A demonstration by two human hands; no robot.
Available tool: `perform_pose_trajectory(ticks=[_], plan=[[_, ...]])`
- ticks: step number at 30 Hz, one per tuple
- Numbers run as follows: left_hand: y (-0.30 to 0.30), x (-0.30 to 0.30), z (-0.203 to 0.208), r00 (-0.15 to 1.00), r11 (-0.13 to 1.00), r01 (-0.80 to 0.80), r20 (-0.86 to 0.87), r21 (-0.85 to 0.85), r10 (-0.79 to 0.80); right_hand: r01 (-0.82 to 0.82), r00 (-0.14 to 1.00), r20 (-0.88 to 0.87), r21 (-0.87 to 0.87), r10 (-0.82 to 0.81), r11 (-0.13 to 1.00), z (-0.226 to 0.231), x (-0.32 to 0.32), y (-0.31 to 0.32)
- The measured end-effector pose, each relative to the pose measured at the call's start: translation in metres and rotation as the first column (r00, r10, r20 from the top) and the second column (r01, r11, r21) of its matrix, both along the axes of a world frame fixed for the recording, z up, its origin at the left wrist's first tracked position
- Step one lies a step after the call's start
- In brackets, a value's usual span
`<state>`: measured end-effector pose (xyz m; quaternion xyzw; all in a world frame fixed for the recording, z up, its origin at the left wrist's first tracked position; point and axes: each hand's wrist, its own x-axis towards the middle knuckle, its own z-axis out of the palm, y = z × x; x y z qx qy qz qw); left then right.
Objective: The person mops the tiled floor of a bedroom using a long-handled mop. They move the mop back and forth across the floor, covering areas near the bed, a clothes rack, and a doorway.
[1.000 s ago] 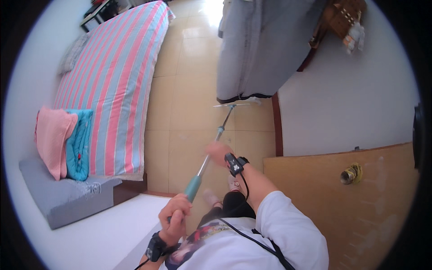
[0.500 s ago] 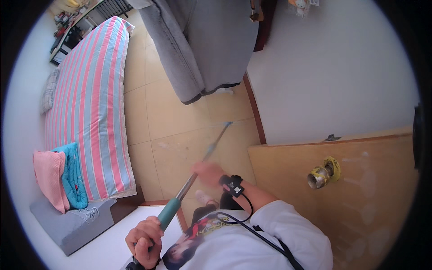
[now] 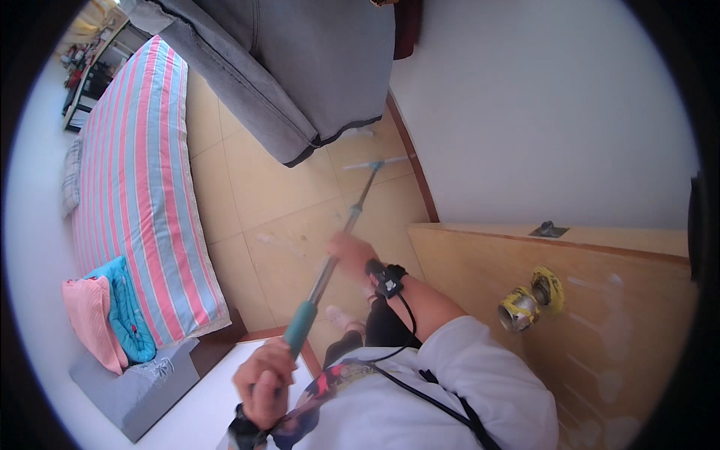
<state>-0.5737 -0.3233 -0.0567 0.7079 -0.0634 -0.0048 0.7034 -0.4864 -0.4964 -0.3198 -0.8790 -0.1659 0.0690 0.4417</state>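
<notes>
My left hand is closed around the top end of a long-handled floor mop, just below its teal grip. Farther up the metal pole my right hand, a little blurred, is wrapped round the shaft. From there the pole slants away and to the right. Its thin, pale flat head lies on the tiled floor, close to the wall base and just short of the grey cloth cover. Both my wrists wear black bands, and a cable runs from the right one.
A bed with a pink and blue striped sheet fills the left side. Folded teal bedding and a pink pillow lie at its near end. A large grey cloth cover hangs ahead. On the right stands a wooden door with a round knob.
Both hands have pushed the mop forward, and its head has slid farther away along the floor, nearer the grey cover. My view has shifted a little.
</notes>
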Motion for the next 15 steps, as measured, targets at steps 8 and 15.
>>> perform_pose_trajectory(ticks=[8,15], plan=[[0.025,-0.015,0.075,0.987,0.99,-0.136,-0.083,0.024,0.137,-0.056,0.996,0.071,0.054,0.052,0.997,0.058,-0.055,0.049],[0.064,-0.013,0.095,0.999,0.998,-0.037,0.024,-0.057,0.038,-0.045,0.981,0.186,-0.003,0.045,0.999,0.085,-0.058,0.062]])
